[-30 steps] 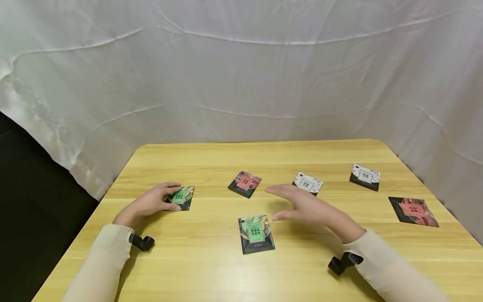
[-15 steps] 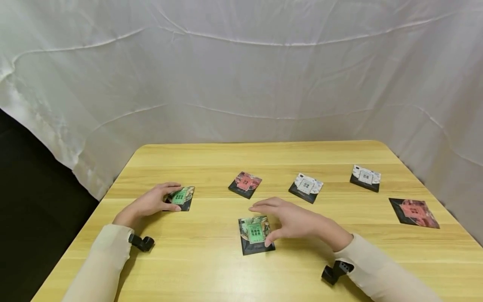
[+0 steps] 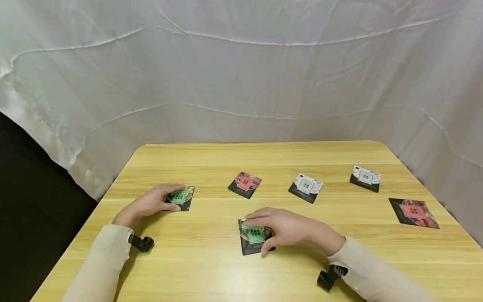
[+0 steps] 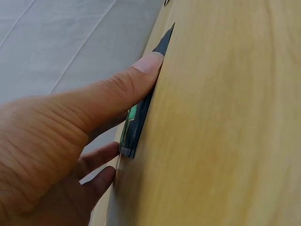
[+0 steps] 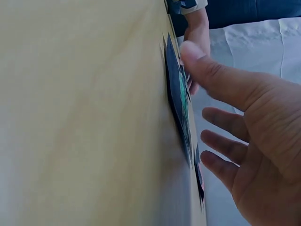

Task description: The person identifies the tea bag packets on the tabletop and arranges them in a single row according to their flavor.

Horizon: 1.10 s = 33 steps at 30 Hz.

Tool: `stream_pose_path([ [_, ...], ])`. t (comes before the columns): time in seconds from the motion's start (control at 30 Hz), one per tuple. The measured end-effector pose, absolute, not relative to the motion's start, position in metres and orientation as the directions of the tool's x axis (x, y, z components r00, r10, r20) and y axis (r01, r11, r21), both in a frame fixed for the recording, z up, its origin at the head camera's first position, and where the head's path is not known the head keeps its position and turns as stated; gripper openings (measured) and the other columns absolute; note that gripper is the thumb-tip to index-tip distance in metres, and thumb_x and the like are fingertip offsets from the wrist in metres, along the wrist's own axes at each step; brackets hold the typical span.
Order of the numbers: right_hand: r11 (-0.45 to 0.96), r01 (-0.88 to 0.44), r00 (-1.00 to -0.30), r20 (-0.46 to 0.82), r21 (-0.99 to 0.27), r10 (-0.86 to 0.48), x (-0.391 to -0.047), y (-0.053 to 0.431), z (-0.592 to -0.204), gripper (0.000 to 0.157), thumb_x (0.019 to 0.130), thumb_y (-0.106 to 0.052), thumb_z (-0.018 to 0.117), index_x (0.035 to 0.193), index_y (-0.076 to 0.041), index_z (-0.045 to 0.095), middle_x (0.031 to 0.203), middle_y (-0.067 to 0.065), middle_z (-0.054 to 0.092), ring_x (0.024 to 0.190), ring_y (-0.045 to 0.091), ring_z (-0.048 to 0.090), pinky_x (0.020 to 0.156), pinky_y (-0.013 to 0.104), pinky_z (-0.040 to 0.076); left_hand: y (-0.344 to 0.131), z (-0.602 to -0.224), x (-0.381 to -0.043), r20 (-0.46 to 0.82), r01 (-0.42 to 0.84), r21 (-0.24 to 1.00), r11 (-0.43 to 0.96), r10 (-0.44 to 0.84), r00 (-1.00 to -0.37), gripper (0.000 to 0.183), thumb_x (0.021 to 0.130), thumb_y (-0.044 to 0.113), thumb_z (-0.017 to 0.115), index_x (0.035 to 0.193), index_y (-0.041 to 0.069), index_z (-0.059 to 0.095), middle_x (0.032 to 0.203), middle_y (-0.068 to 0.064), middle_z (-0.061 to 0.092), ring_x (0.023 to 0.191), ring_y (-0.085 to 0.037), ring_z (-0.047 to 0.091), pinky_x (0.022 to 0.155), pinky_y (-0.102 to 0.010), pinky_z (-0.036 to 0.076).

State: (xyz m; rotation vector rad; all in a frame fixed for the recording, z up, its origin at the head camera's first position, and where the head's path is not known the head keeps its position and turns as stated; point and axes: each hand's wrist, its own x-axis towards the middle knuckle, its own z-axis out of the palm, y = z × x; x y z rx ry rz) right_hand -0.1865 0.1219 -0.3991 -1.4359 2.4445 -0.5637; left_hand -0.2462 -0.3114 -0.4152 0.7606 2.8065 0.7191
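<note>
My left hand (image 3: pixel 152 200) rests over the left green-labelled food sachet (image 3: pixel 179 198), covering its left part. In the left wrist view the thumb (image 4: pixel 117 87) lies on the dark edge of this sachet (image 4: pixel 139 123), while the other fingers reach down beside it. Above a second green-and-black sachet (image 3: pixel 249 247), at the middle front, my right hand (image 3: pixel 288 226) hovers with thumb and fingers spread. The right wrist view shows a gap between those fingers and the sachet (image 5: pixel 176 94), which lies flat on the table.
Further back on the wooden table (image 3: pixel 203 268) lie a red sachet (image 3: pixel 245 183) and a white one (image 3: pixel 306 187). Another white sachet (image 3: pixel 365 178) and a red one (image 3: pixel 414 212) are at the right. A pale curtain (image 3: pixel 241 84) hangs behind the table.
My right hand has moved left and toward me, from beside the middle green sachet to over it, uncovering the nearer white sachet. The left hand has stayed in place.
</note>
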Motion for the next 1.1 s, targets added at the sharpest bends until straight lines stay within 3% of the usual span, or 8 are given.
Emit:
stream_pose_path([
  [0.4, 0.427, -0.803, -0.456, -0.032, -0.415, -0.889, -0.186, 0.117, -0.403, 0.062, 0.087, -0.046, 0.069, 0.142, -0.02, 0.055, 0.147, 0.0, 0.047, 0.135, 0.016, 0.043, 0.108, 0.037, 0.038, -0.313, -0.415, -0.243, -0.038, 0.437, 0.464, 0.771, 0.51, -0.859, 0.075, 0.088, 0.039, 0.073, 0.148, 0.003, 0.043, 0.148, -0.021, 0.041, 0.135, -0.046, 0.034, 0.106, -0.062, 0.03],
  [1.1, 0.416, -0.83, -0.44, -0.023, -0.372, -0.898, -0.189, 0.107, -0.404, 0.053, 0.094, -0.041, 0.063, 0.14, -0.017, 0.057, 0.147, 0.003, 0.047, 0.134, 0.018, 0.045, 0.107, 0.035, 0.039, -0.312, -0.412, -0.245, -0.074, 0.437, 0.452, 0.778, 0.521, -0.85, 0.075, 0.09, 0.039, 0.07, 0.149, 0.003, 0.04, 0.151, -0.021, 0.037, 0.138, -0.045, 0.029, 0.108, -0.061, 0.028],
])
